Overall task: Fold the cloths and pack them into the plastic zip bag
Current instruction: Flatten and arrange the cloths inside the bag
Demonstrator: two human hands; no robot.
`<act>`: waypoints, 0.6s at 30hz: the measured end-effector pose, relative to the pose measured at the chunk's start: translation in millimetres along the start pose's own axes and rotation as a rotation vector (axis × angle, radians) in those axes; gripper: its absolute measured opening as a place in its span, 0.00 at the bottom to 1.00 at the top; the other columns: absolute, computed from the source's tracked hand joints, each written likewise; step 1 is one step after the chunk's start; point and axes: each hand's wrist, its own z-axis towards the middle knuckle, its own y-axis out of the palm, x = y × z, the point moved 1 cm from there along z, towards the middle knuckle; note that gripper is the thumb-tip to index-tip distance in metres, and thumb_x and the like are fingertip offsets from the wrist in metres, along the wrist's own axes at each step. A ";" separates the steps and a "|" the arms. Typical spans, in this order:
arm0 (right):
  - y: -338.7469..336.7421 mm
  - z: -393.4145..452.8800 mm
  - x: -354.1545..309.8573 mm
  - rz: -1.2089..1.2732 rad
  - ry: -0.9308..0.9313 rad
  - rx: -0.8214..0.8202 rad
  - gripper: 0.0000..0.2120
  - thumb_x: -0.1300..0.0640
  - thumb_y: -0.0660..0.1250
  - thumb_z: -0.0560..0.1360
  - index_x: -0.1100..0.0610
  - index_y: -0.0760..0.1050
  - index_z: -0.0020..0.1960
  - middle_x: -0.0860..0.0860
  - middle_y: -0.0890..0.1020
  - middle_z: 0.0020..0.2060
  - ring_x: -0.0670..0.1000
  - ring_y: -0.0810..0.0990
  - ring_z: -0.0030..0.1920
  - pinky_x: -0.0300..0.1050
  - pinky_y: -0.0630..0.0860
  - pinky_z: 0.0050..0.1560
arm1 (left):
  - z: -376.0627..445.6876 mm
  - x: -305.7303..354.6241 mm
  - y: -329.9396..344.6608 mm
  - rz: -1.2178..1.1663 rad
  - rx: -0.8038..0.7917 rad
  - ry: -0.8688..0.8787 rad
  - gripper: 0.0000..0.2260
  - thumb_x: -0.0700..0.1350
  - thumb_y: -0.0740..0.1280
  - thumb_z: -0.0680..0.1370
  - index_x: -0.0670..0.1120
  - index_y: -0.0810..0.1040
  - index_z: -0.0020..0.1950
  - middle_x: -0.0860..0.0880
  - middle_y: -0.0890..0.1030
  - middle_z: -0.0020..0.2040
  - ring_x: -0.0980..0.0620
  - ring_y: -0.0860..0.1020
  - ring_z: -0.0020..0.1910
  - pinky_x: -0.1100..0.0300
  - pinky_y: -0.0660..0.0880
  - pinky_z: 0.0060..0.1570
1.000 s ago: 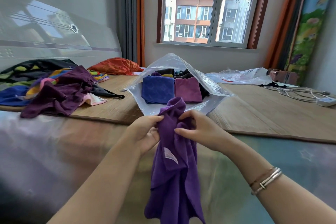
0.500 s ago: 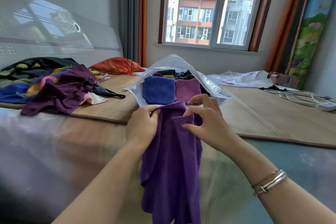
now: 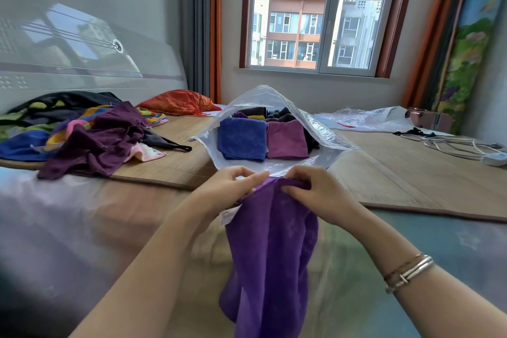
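STEP: unfolded purple microfibre cloth (image 3: pixel 271 250) hangs at bed's near edge | FINGERS: left hand (image 3: pixel 233 189), right hand (image 3: pixel 315 192) pinch its top edge | NEXT: likely spread corners, fold, into clear plastic zip bag (image 3: pixel 323 129)

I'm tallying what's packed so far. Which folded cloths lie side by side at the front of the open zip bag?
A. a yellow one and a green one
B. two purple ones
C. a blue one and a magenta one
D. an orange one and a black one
C: the blue cloth lies left of the magenta cloth inside the plastic zip bag.
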 end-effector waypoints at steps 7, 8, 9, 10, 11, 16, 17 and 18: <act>-14.6 0.7 14.9 0.117 0.162 0.247 0.05 0.62 0.68 0.75 0.54 0.79 0.41 0.50 0.82 0.36 0.48 0.78 0.38 0.47 0.76 0.44 | -5.4 -9.5 -9.5 0.003 -0.198 -0.107 0.20 0.61 0.63 0.77 0.46 0.83 0.52 0.51 0.83 0.41 0.57 0.73 0.36 0.63 0.70 0.45; -14.6 0.3 15.8 0.115 0.171 0.254 0.06 0.61 0.68 0.75 0.53 0.78 0.40 0.49 0.82 0.35 0.48 0.78 0.37 0.48 0.76 0.44 | -5.8 -10.9 -8.0 0.025 -0.225 -0.085 0.19 0.61 0.66 0.75 0.46 0.83 0.53 0.52 0.82 0.42 0.58 0.73 0.37 0.63 0.70 0.45; -14.1 0.3 15.7 0.114 0.180 0.259 0.06 0.61 0.68 0.75 0.53 0.78 0.40 0.48 0.81 0.34 0.48 0.78 0.37 0.49 0.76 0.44 | -6.2 -11.7 -5.2 0.051 -0.244 -0.070 0.19 0.61 0.68 0.73 0.47 0.83 0.53 0.53 0.81 0.43 0.58 0.73 0.38 0.63 0.69 0.46; -13.3 0.2 14.6 0.112 0.187 0.264 0.07 0.61 0.68 0.74 0.53 0.78 0.40 0.47 0.81 0.34 0.47 0.78 0.37 0.49 0.76 0.44 | -5.9 -13.3 -2.0 0.083 -0.256 -0.061 0.17 0.60 0.70 0.72 0.49 0.83 0.51 0.55 0.80 0.43 0.59 0.73 0.38 0.63 0.69 0.47; -12.3 0.6 13.5 0.108 0.195 0.270 0.06 0.61 0.68 0.74 0.53 0.78 0.40 0.47 0.81 0.34 0.48 0.78 0.37 0.48 0.76 0.44 | -6.3 -14.5 1.6 0.114 -0.260 -0.057 0.15 0.59 0.72 0.71 0.50 0.82 0.49 0.55 0.79 0.42 0.59 0.73 0.39 0.63 0.70 0.47; -12.6 0.5 8.5 0.089 0.196 0.257 0.06 0.61 0.68 0.73 0.52 0.79 0.40 0.45 0.81 0.34 0.45 0.78 0.36 0.43 0.74 0.41 | 0.0 -15.3 9.1 0.028 -0.025 -0.043 0.05 0.44 0.73 0.74 0.47 0.78 0.42 0.54 0.74 0.31 0.57 0.72 0.34 0.66 0.67 0.37; -13.8 -0.1 6.8 0.089 0.197 0.234 0.07 0.62 0.68 0.73 0.52 0.79 0.39 0.44 0.79 0.33 0.43 0.76 0.34 0.40 0.72 0.39 | 2.8 -14.9 5.8 0.064 0.115 -0.006 0.05 0.42 0.73 0.74 0.47 0.78 0.40 0.53 0.76 0.32 0.56 0.73 0.35 0.66 0.67 0.35; -15.2 -0.9 4.7 0.102 0.192 0.200 0.08 0.62 0.69 0.73 0.52 0.78 0.38 0.44 0.78 0.35 0.42 0.75 0.34 0.38 0.70 0.40 | 5.2 -14.3 1.4 0.119 0.275 0.052 0.07 0.41 0.72 0.74 0.47 0.77 0.37 0.51 0.77 0.33 0.55 0.75 0.35 0.65 0.68 0.34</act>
